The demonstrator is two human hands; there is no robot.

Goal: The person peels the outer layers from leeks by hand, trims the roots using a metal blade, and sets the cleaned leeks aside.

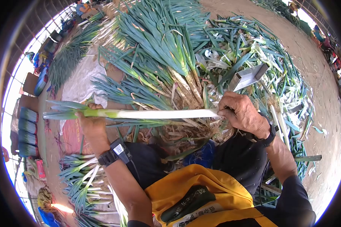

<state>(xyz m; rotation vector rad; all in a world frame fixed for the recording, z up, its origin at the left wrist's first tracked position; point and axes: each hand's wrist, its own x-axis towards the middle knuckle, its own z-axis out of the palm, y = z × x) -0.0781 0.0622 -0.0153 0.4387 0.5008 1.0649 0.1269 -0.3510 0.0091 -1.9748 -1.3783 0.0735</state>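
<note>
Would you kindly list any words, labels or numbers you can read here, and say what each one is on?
Yellow apron, dark patch: pale characters, too blurred to read.
Yellow apron, white patch below it: dark characters, too small to read.
Left wrist device: pale label, nothing legible.
Knife in the right hand: no marking visible.

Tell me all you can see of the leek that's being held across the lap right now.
The leek lies roughly level across the view. Its long white shaft is clean and smooth, turning pale green, then splitting into blue-green leaves at the left. The left hand grips it from below near the green part; the right hand, which also holds a broad metal blade, closes on the white end.
</note>
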